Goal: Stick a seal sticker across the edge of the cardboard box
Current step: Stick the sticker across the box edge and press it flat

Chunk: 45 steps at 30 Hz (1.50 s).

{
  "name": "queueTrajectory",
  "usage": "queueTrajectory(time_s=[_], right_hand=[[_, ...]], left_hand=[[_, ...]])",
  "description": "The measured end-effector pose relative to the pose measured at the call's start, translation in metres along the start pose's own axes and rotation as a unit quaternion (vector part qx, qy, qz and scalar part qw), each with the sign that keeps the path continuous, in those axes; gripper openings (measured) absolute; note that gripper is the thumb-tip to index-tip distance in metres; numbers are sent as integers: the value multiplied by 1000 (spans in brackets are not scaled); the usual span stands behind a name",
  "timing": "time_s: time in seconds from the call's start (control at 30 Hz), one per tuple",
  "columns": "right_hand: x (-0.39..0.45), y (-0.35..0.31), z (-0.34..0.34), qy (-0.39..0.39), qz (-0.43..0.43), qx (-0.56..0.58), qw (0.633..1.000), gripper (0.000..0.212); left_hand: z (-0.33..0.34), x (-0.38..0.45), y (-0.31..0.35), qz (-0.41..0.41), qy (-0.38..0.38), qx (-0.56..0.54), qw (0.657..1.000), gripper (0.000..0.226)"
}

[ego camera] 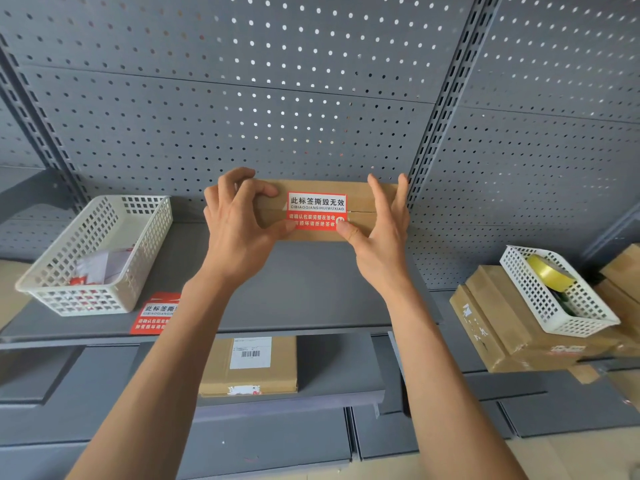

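Red-and-white rectangular seal sticker (317, 211) spans the brown cardboard box (311, 186) seam. Left hand (235, 233) grip clamps the box; right hand (381, 240) grip apart, thumb pressing the sticker.

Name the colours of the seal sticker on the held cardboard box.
The seal sticker: white top, black text; red bottom, white text. Head view.

Even, soft daylight; sharp centre, wide-angle bending at edges.
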State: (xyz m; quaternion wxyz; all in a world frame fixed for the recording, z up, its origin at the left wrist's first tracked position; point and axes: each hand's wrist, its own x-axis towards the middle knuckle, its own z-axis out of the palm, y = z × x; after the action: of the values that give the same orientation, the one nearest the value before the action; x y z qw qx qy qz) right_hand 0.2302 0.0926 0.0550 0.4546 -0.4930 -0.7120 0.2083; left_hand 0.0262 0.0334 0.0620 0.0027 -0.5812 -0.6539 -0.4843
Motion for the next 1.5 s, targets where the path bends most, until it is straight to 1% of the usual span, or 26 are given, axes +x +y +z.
queueTrajectory(time_s=[0.2, 0.27, 0.33, 0.4, 0.43, 0.5, 0.6, 0.87, 1.1, 1.17, 1.23, 1.33, 1.4, 1.5], right_hand=[[3, 3, -13, -26, -22, 1, 999, 67], [5, 3, -17, -27, -29, 7, 999, 58], [7, 1, -17, -11, -19, 25, 999, 49], [10, -5, -11, 20, 5, 38, 999, 44], [11, -9, -7, 38, 15, 39, 998, 43], [15, -15, 1, 71, 29, 37, 996, 45], [20, -19, 9, 116, 37, 24, 992, 44], [19, -17, 16, 171, 34, 6, 985, 34], [19, -16, 19, 168, 42, -5, 985, 28], [19, -17, 18, 168, 47, -6, 985, 24], [17, -19, 18, 168, 48, -12, 985, 28], [13, -25, 22, 153, 45, -46, 986, 54], [14, -29, 27, 150, 56, -70, 985, 68], [17, -29, 32, 156, 64, -91, 981, 75]], left_hand=[[-9, -2, -4, 7, -32, -20, 999, 43], [-10, -2, -3, 3, -36, -24, 999, 42], [-8, -2, 1, -17, -21, -31, 999, 39], [-3, 0, 8, -48, 17, -36, 998, 30], [0, 3, 13, -68, 38, -35, 996, 27], [7, 7, 22, -104, 73, -26, 992, 29], [14, 12, 28, -118, 107, -10, 987, 29], [17, 12, 27, -107, 124, -14, 986, 25], [17, 10, 22, -96, 120, -16, 988, 27], [18, 10, 22, -98, 123, -9, 988, 31], [20, 10, 23, -106, 124, -5, 987, 40], [22, 10, 28, -111, 121, 14, 986, 53], [23, 10, 32, -118, 123, 34, 985, 59], [25, 11, 36, -127, 128, 55, 982, 63]])
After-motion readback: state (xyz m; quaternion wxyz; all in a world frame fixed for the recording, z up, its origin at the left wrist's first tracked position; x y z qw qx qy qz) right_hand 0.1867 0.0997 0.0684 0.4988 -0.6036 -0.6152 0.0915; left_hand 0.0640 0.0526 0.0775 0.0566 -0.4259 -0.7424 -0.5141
